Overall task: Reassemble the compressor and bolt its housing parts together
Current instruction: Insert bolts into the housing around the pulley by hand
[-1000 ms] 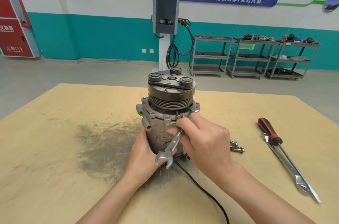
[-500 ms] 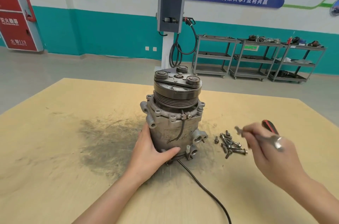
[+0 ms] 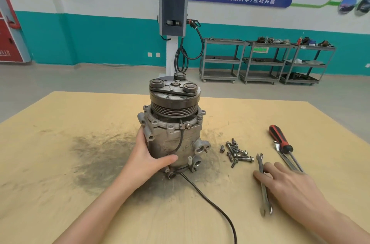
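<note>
At bench (image 3: 60, 163) centre, compressor (image 3: 174, 127) is stood upright on its rear end, pulley and clutch plate up, on a dark grease smear (image 3: 96, 161). Compressor body is gripped low on its left side by left hand (image 3: 148, 155): palm pressed against housing, thumb wrapped across the front, remaining fingers hidden behind the body. Left forearm is angled up from the lower-left edge, wrist approx. straight. A black cable (image 3: 212, 205) is run from the compressor base toward the near bench edge.

Right of compressor, a loose pile of bolts (image 3: 237, 153) is laid on the bench, apart from the housing. Just beside the bolts, nearer the viewer, a double-ended wrench (image 3: 263, 185) is laid flat, lengthwise, one open end pointing toward the bolts. Right hand (image 3: 290, 185) is held low over the bench, palm down, fingers extended and relaxed, nothing grasped; index finger is laid across or just over the wrench shank, contact can't be confirmed. Right forearm is brought in from the lower-right corner.

Further right, a red/black-handled screwdriver (image 3: 280, 139) is laid diagonally, w/ another flat metal tool (image 3: 284, 158) partly under it.
</note>
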A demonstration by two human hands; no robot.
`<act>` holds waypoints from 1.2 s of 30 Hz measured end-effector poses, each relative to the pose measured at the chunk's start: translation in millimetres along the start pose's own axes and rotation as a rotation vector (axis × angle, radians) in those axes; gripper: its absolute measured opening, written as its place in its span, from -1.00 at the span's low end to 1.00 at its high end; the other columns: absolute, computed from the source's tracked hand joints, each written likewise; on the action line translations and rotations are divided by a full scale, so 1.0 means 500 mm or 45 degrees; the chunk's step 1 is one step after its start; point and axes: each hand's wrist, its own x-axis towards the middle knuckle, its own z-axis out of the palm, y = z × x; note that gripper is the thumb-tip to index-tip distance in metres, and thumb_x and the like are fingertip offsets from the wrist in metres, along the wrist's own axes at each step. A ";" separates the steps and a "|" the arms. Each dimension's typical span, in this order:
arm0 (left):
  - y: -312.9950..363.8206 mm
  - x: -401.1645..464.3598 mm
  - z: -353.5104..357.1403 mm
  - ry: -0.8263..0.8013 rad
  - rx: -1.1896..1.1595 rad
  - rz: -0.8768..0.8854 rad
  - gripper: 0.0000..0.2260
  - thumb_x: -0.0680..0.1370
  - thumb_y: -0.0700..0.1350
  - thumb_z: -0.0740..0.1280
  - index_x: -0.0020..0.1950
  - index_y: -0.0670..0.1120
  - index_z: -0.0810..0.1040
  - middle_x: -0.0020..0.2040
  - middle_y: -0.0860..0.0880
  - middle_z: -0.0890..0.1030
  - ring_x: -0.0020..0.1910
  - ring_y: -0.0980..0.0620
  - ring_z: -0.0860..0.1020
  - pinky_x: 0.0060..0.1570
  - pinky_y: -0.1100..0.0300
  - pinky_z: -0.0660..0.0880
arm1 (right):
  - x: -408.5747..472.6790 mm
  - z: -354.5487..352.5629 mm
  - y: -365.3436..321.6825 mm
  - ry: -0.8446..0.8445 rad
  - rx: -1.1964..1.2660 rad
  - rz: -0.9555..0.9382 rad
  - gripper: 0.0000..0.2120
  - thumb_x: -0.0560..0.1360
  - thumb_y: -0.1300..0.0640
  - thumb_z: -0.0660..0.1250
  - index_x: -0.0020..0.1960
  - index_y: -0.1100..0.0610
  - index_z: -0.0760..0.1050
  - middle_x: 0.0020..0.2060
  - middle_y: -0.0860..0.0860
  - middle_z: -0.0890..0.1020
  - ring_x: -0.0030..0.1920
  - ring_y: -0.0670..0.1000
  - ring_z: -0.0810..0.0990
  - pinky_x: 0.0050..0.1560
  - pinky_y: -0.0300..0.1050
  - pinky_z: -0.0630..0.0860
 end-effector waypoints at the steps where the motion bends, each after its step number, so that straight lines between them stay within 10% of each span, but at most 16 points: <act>1: 0.002 0.004 -0.003 -0.035 0.020 -0.005 -0.13 0.17 0.11 0.62 0.30 0.35 0.15 0.15 0.50 0.37 0.11 0.60 0.35 0.05 0.50 0.29 | -0.001 0.005 0.005 0.001 -0.001 -0.021 -0.47 -0.12 0.31 0.67 -0.17 0.13 0.68 -0.35 0.03 0.57 -0.44 0.05 0.55 -0.66 -0.24 0.27; 6: 0.012 0.027 -0.010 -0.134 0.162 -0.013 -0.07 0.08 0.21 0.58 0.31 0.28 0.13 0.28 0.21 0.39 0.24 0.18 0.44 0.21 0.13 0.44 | -0.018 0.011 0.022 -0.024 -0.011 -0.021 -0.36 -0.10 0.37 0.66 -0.02 0.20 0.70 -0.23 0.04 0.65 -0.39 0.05 0.59 -0.68 -0.16 0.35; 9: 0.010 0.031 -0.010 -0.132 0.162 -0.024 -0.14 0.08 0.19 0.58 0.23 0.32 0.15 0.25 0.11 0.44 0.09 0.03 0.55 -0.13 0.20 0.56 | -0.025 -0.010 0.014 0.020 0.163 0.056 -0.36 -0.11 0.36 0.67 -0.03 0.15 0.70 -0.19 0.02 0.68 -0.36 0.04 0.62 -0.70 -0.16 0.38; 13: 0.005 0.032 -0.004 -0.080 0.187 0.022 -0.14 0.09 0.21 0.56 0.26 0.29 0.15 0.26 0.15 0.39 0.18 0.22 0.46 0.15 0.22 0.45 | -0.016 -0.090 -0.047 -0.027 0.551 0.215 -0.86 0.42 -0.20 0.40 -0.03 -0.28 0.54 -0.23 -0.30 0.51 -0.30 -0.32 0.47 -0.45 -0.37 0.30; 16: 0.002 0.031 -0.004 -0.065 0.187 0.030 -0.11 0.10 0.21 0.55 0.31 0.23 0.15 0.26 0.21 0.38 0.22 0.33 0.39 0.26 0.21 0.36 | -0.011 -0.107 -0.106 -0.333 0.828 0.282 -0.66 0.42 -0.43 0.14 -0.06 -0.20 0.40 -0.22 -0.20 0.54 -0.21 -0.24 0.48 -0.26 -0.34 0.32; 23: 0.002 0.029 0.003 -0.002 0.255 0.070 -0.15 0.10 0.24 0.52 0.28 0.23 0.17 0.19 0.32 0.34 0.14 0.59 0.29 0.07 0.52 0.23 | 0.041 -0.111 -0.157 -0.779 0.851 0.268 -0.90 0.50 -0.08 0.19 -0.12 -0.08 0.41 -0.17 -0.14 0.52 -0.09 -0.05 0.52 -0.26 -0.23 0.34; 31: 0.018 0.018 0.004 0.014 0.199 0.017 -0.18 0.08 0.19 0.57 0.22 0.22 0.23 0.15 0.31 0.41 0.10 0.47 0.41 0.03 0.47 0.34 | 0.128 -0.119 -0.103 -0.165 0.038 0.173 -0.76 0.53 0.27 0.23 -0.09 0.09 0.16 -0.42 -0.09 0.25 -0.48 -0.01 0.25 -0.48 -0.13 0.04; 36: 0.037 -0.017 0.029 0.117 0.174 -0.004 -0.29 0.12 0.13 0.60 0.08 0.28 0.22 0.08 0.28 0.46 0.02 0.29 0.55 -0.04 0.40 0.47 | 0.211 -0.124 -0.080 -0.012 -0.030 -0.016 -0.67 0.45 0.42 0.26 -0.06 0.10 0.17 -0.43 -0.07 0.24 -0.46 -0.03 0.24 -0.28 -0.11 0.28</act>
